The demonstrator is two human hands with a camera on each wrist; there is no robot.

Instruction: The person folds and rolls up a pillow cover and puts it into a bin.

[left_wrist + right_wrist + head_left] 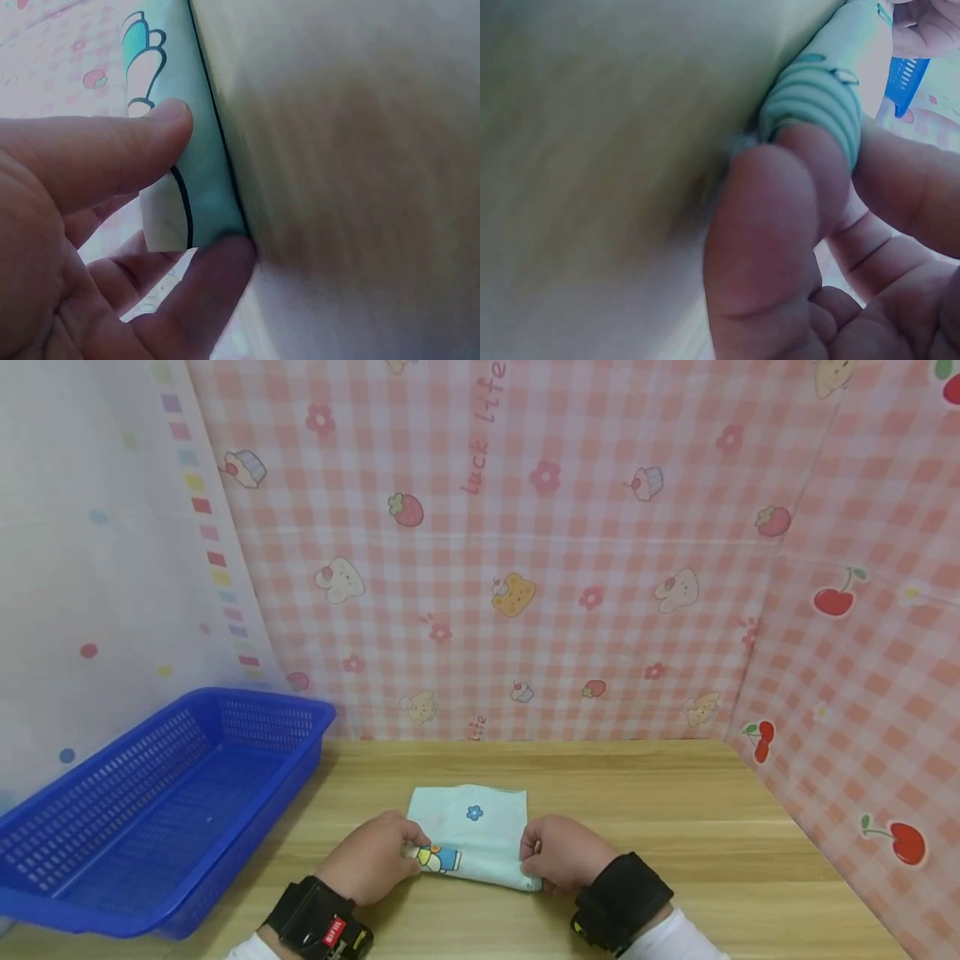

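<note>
Hands [375, 858] [568, 853] pinch folded cloth [487, 835]; blue basket [183, 814] left.

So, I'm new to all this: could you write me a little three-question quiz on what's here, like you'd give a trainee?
1. Multiple choice: what stands to the left of the pale mint, rectangular, cloth-like piece?
A) a white ceramic bowl
B) a blue, slotted plastic basket
C) a brown cardboard box

2. True or false: the left hand rests on the basket's rim.

3. Short answer: at which corner of the piece, as the person sees it, is the right hand?

Key:
1. B.
2. False; it pinches the piece near its left end.
3. The near right corner, where its wrist view shows curved layers at the end.
</note>
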